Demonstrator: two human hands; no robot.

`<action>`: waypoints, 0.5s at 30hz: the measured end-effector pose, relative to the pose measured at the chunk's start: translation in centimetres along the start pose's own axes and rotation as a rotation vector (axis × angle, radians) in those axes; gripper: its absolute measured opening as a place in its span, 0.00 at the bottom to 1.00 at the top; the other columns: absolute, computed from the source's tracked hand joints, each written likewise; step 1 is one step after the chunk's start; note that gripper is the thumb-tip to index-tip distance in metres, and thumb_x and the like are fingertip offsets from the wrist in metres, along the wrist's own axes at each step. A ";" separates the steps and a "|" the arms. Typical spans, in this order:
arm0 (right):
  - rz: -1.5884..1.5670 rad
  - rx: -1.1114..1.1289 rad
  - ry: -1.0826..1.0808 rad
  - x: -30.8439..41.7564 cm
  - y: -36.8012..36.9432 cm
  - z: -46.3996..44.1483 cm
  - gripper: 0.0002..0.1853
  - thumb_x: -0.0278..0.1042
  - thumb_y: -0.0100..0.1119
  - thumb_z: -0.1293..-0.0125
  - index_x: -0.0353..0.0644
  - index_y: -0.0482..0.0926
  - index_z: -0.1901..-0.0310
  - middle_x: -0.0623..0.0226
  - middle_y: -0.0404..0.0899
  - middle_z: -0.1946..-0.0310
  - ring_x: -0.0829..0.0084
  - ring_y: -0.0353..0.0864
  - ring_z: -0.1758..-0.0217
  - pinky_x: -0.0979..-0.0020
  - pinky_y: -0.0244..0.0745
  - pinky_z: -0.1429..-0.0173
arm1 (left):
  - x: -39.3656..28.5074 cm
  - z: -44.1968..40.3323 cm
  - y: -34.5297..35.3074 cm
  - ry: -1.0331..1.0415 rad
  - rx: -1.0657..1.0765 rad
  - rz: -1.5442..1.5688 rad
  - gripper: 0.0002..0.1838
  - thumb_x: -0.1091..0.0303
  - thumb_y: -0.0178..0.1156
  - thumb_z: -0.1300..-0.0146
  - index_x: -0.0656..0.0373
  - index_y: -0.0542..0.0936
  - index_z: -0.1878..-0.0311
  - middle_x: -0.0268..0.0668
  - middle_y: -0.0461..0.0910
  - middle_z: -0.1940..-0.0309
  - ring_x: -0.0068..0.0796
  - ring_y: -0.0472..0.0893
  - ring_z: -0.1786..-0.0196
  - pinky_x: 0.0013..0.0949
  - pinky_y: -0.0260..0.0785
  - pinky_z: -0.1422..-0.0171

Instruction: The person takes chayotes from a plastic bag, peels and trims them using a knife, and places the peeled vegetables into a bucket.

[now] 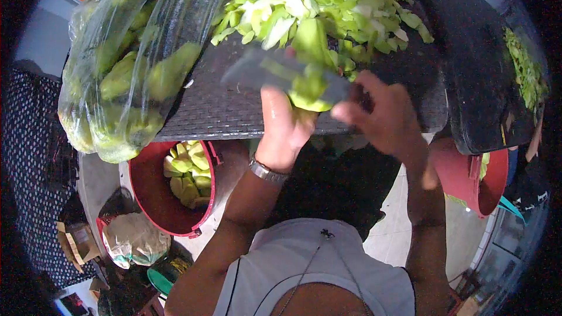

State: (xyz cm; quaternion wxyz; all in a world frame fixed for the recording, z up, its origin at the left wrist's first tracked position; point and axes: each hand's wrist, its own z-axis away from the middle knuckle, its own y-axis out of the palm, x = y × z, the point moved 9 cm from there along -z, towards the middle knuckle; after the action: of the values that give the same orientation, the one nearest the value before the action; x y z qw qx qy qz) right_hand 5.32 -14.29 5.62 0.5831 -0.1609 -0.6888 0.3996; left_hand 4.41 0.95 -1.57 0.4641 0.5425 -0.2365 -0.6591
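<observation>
My left hand [282, 118], with a metal watch at the wrist, is closed round a green fruit [310, 104] at the near edge of the dark woven tabletop [228, 102]. In my right hand [383, 111] is a knife [252, 70]; its wide grey blade is smeared by motion and passes across the fruit, hiding part of it. The fingers of my right hand curl round the handle end. Beyond both hands lies a heap of green and whitish peelings [351, 0]. The fruit's exact kind is hard to tell.
A clear plastic bag [129, 82] of whole green fruits stands at the table's left. Below it, a red bucket [137, 190] holds peeled pieces. Another red bucket [459, 169] is at right, beside a black chair [486, 117]. A tied plastic bag [134, 237] sits lower left.
</observation>
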 end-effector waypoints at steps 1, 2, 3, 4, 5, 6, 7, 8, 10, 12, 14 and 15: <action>0.009 -0.011 -0.080 0.9 0.8 0.4 0.34 0.70 0.69 0.40 0.40 0.77 0.60 0.54 0.82 0.77 0.47 0.86 0.72 0.52 0.79 0.66 | 1.1 -0.3 1.6 -0.190 0.269 -0.033 0.30 0.42 0.57 0.27 0.57 0.75 0.36 0.41 0.84 0.49 0.39 0.85 0.49 0.46 0.80 0.41; 0.017 -0.021 -0.158 1.4 1.4 0.7 0.34 0.70 0.69 0.41 0.40 0.76 0.60 0.55 0.82 0.78 0.48 0.86 0.73 0.52 0.79 0.66 | 1.2 -0.1 2.1 -0.210 0.369 0.007 0.29 0.46 0.57 0.27 0.60 0.74 0.35 0.41 0.84 0.48 0.37 0.85 0.48 0.43 0.80 0.41; 0.037 -0.051 -0.197 1.4 1.6 0.7 0.34 0.70 0.70 0.42 0.40 0.76 0.60 0.56 0.82 0.78 0.48 0.86 0.73 0.52 0.79 0.67 | 1.1 -0.1 2.1 -0.191 0.349 0.000 0.28 0.47 0.57 0.27 0.61 0.75 0.35 0.42 0.84 0.48 0.37 0.85 0.48 0.43 0.80 0.41; 0.059 -0.081 -0.238 1.4 1.6 0.6 0.34 0.70 0.70 0.42 0.40 0.76 0.61 0.57 0.82 0.78 0.48 0.86 0.74 0.52 0.79 0.67 | 1.0 -0.1 2.3 -0.172 0.331 -0.006 0.28 0.48 0.58 0.27 0.61 0.75 0.36 0.42 0.84 0.48 0.36 0.85 0.48 0.42 0.80 0.42; 0.082 -0.114 -0.276 1.4 1.5 0.5 0.34 0.70 0.70 0.42 0.40 0.76 0.61 0.58 0.82 0.78 0.49 0.85 0.74 0.52 0.79 0.68 | 0.7 0.0 1.9 -0.120 0.248 -0.029 0.28 0.48 0.57 0.27 0.61 0.75 0.36 0.42 0.84 0.48 0.36 0.85 0.49 0.42 0.80 0.43; 0.122 -0.122 -0.233 0.6 1.2 0.1 0.34 0.70 0.71 0.43 0.40 0.76 0.61 0.59 0.82 0.78 0.49 0.85 0.75 0.52 0.79 0.68 | 0.5 0.3 1.6 -0.069 0.165 -0.052 0.28 0.47 0.57 0.27 0.61 0.75 0.36 0.42 0.84 0.49 0.36 0.85 0.50 0.42 0.80 0.44; 0.163 -0.129 -0.188 -0.3 0.8 -0.5 0.34 0.70 0.71 0.43 0.40 0.76 0.60 0.60 0.82 0.78 0.49 0.85 0.75 0.51 0.79 0.68 | 0.2 0.4 1.0 -0.019 0.082 -0.074 0.28 0.47 0.57 0.28 0.61 0.75 0.36 0.42 0.84 0.50 0.36 0.86 0.51 0.42 0.81 0.45; 0.203 -0.135 -0.145 -1.3 0.3 -1.1 0.34 0.70 0.71 0.44 0.40 0.77 0.60 0.60 0.82 0.78 0.49 0.85 0.75 0.51 0.79 0.68 | 1.1 -0.5 -0.6 -0.123 0.186 -0.028 0.27 0.47 0.55 0.27 0.61 0.75 0.37 0.42 0.84 0.50 0.37 0.86 0.50 0.42 0.81 0.45; 0.260 -0.299 -0.227 -3.2 -2.4 -2.4 0.33 0.68 0.71 0.42 0.40 0.77 0.59 0.60 0.81 0.79 0.49 0.84 0.76 0.51 0.79 0.68 | 0.6 1.3 2.2 -0.241 0.330 -0.099 0.24 0.49 0.53 0.25 0.59 0.76 0.39 0.41 0.84 0.50 0.36 0.85 0.49 0.42 0.81 0.45; 0.227 -0.339 -0.253 -3.8 -3.1 -2.5 0.30 0.64 0.71 0.40 0.39 0.78 0.60 0.58 0.81 0.78 0.50 0.85 0.75 0.52 0.78 0.67 | 0.3 0.9 1.8 -0.203 0.294 -0.174 0.29 0.44 0.52 0.27 0.60 0.75 0.37 0.44 0.83 0.47 0.42 0.85 0.49 0.47 0.83 0.50; 0.120 -0.234 -0.207 -1.3 -2.8 -1.5 0.27 0.59 0.71 0.39 0.38 0.79 0.61 0.56 0.82 0.77 0.52 0.86 0.73 0.56 0.78 0.66 | 0.5 0.3 1.0 -0.154 0.224 -0.184 0.31 0.43 0.52 0.27 0.60 0.75 0.36 0.45 0.82 0.45 0.44 0.85 0.48 0.50 0.83 0.49; 0.073 -0.173 -0.175 -0.3 -2.3 -1.0 0.26 0.57 0.71 0.38 0.38 0.79 0.61 0.55 0.82 0.77 0.53 0.86 0.73 0.57 0.78 0.66 | 0.7 -0.3 0.3 -0.117 0.178 -0.158 0.30 0.44 0.53 0.27 0.60 0.75 0.36 0.45 0.82 0.44 0.44 0.85 0.47 0.50 0.82 0.47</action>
State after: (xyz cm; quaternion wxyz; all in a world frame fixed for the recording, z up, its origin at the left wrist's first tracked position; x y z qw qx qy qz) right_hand 6.86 -15.60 7.05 0.4897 -0.2000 -0.7628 0.3720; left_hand 4.80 0.28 -1.75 0.3460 0.5591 -0.2774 -0.7005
